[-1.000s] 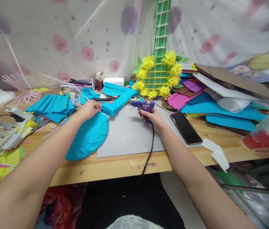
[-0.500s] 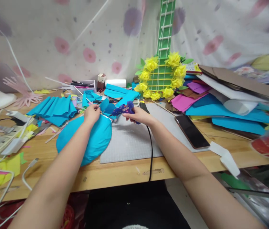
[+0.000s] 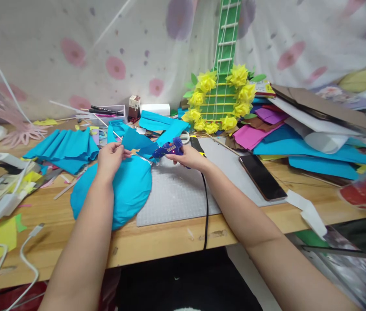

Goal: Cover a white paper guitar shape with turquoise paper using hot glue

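Your left hand (image 3: 109,160) slid farther left of the grey cutting mat (image 3: 173,194), fingertips bunched, can't tell if they're pinching anything, so more rim's open on the round blue disc (image 3: 132,194) beside the mat. Right hand (image 3: 189,157) grips the dark-blue plastic glue gun (image 3: 173,147) by its far-left corner.

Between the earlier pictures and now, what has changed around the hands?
The right hand has moved the dark blue glue gun left across the grey gridded mat, bringing its nozzle up to the turquoise paper strip. The strip's near end now spreads farther toward the left hand, which has shifted slightly left. The right hand's grip is unchanged; the black rectangular phone stayed put.
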A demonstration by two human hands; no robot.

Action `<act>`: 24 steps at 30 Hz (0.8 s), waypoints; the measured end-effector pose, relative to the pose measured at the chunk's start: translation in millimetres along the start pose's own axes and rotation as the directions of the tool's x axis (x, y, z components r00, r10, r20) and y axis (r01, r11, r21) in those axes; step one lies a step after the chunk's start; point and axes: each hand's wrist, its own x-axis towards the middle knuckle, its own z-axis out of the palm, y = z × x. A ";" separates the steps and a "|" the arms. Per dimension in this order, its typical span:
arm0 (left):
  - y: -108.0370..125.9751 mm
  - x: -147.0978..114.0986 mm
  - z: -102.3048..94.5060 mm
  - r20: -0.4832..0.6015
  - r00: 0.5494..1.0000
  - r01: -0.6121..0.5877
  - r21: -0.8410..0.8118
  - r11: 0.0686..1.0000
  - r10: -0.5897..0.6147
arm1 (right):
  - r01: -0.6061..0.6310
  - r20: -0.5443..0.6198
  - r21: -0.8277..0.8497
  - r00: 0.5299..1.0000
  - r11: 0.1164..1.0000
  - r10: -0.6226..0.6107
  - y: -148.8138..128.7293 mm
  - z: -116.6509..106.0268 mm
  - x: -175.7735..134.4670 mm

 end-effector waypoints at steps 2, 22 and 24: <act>3.4 -3.6 1.1 0.025 1.000 0.008 -0.064 0.998 -0.006 | 0.005 0.003 -0.047 1.000 0.999 -0.005 -2.3 -1.6 -1.6; -8.0 -10.4 -0.1 0.285 0.924 -0.317 0.199 0.927 0.255 | 0.037 -0.013 -0.126 0.999 0.991 -0.039 1.8 2.6 0.2; -6.4 -12.9 -0.1 0.286 0.931 -0.313 0.305 0.899 0.227 | 0.041 -0.014 -0.128 0.999 0.991 -0.043 2.9 2.9 1.0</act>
